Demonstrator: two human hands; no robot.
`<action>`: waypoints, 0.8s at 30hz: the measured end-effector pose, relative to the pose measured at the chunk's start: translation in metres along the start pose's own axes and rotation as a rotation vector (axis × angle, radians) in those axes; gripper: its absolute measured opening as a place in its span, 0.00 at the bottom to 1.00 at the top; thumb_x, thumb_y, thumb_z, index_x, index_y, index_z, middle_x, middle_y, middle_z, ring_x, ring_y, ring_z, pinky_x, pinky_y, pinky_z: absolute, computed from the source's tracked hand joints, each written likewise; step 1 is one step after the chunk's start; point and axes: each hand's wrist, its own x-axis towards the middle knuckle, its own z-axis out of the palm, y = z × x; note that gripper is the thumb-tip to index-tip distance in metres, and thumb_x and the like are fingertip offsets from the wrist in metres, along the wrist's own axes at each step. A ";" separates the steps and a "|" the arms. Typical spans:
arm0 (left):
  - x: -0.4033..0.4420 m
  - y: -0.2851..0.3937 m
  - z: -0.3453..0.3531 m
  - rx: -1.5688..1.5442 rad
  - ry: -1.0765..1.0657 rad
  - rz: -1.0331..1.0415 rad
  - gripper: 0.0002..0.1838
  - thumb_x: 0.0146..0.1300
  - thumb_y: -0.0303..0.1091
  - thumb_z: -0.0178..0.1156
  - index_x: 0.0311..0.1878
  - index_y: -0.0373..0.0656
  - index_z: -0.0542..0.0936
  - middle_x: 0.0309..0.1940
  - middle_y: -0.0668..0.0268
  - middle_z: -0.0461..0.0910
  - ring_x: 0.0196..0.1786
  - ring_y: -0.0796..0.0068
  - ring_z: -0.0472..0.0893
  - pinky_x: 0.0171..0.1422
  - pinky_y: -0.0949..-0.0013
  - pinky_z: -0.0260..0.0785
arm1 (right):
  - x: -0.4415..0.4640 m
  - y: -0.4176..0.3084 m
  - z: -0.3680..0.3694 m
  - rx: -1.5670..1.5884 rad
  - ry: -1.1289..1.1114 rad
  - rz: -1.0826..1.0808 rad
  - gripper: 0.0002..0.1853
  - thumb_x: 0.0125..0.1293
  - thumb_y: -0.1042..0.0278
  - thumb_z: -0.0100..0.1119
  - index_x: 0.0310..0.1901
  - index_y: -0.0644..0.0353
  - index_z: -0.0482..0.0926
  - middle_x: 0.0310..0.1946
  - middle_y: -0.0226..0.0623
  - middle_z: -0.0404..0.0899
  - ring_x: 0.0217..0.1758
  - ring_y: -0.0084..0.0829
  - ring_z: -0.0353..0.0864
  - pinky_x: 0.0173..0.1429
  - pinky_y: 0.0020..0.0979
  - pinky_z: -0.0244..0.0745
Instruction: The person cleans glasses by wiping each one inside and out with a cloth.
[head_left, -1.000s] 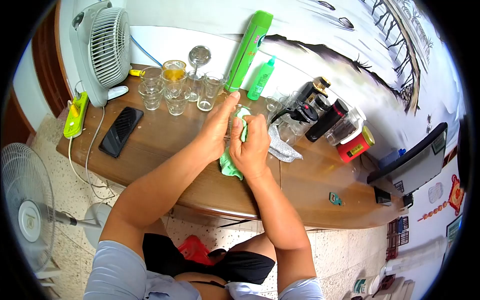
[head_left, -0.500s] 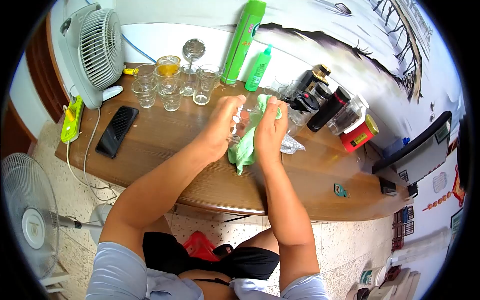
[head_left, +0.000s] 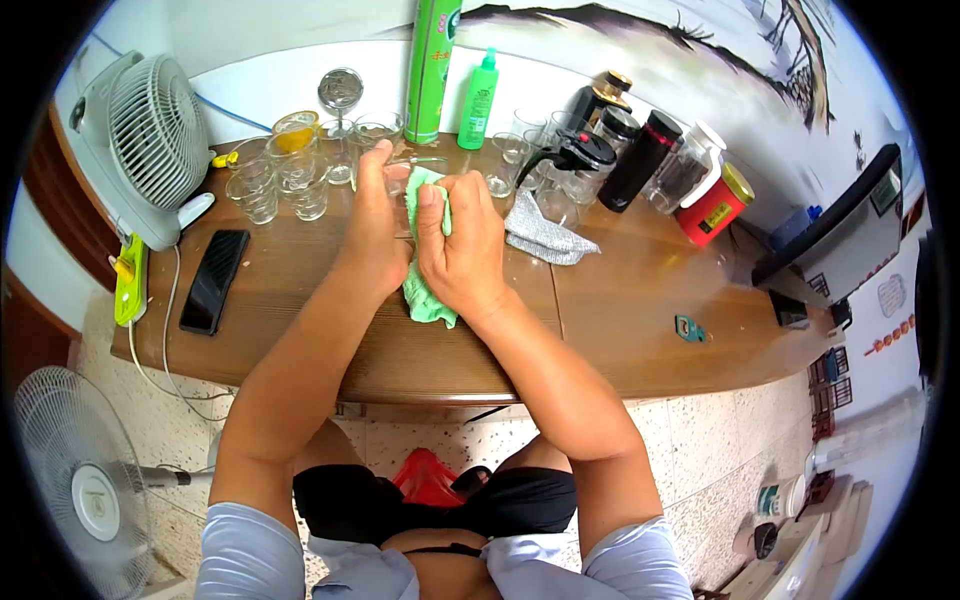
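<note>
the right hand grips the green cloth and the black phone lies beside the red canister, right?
Not beside the red canister: the head view shows the black phone lying near the desk fan. The right hand does grip the green cloth.

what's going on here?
A person has a clear glass in the left hand and a green cloth in the right hand, held together over the table. Whether the cloth is inside the glass is hidden. More glasses stand near the table fan; a phone and a gray cloth lie on the table.
</note>
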 end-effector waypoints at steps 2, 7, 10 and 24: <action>0.000 -0.002 0.001 0.021 -0.063 -0.010 0.21 0.80 0.54 0.53 0.55 0.45 0.79 0.47 0.68 0.85 0.50 0.69 0.83 0.61 0.61 0.74 | 0.005 0.001 -0.004 -0.018 0.073 -0.033 0.08 0.81 0.69 0.58 0.45 0.65 0.75 0.36 0.50 0.75 0.36 0.56 0.77 0.39 0.49 0.73; 0.012 -0.010 -0.005 0.184 -0.170 -0.130 0.26 0.81 0.57 0.48 0.54 0.43 0.83 0.43 0.67 0.86 0.48 0.69 0.84 0.60 0.62 0.75 | 0.016 0.018 -0.016 -0.042 0.221 0.056 0.08 0.81 0.69 0.56 0.43 0.65 0.73 0.36 0.51 0.74 0.38 0.56 0.76 0.40 0.51 0.72; -0.002 -0.015 0.006 0.168 -0.190 -0.090 0.29 0.79 0.58 0.49 0.56 0.41 0.84 0.37 0.67 0.83 0.41 0.70 0.83 0.54 0.62 0.75 | 0.019 0.028 -0.017 0.135 0.254 0.236 0.12 0.84 0.65 0.52 0.42 0.64 0.72 0.31 0.51 0.76 0.35 0.54 0.77 0.40 0.49 0.71; 0.023 -0.013 -0.017 0.196 -0.025 0.135 0.33 0.86 0.61 0.39 0.69 0.40 0.76 0.47 0.62 0.81 0.50 0.66 0.80 0.61 0.59 0.75 | 0.000 0.020 0.007 0.338 0.193 0.465 0.13 0.83 0.64 0.52 0.43 0.65 0.72 0.32 0.53 0.84 0.35 0.57 0.87 0.38 0.50 0.79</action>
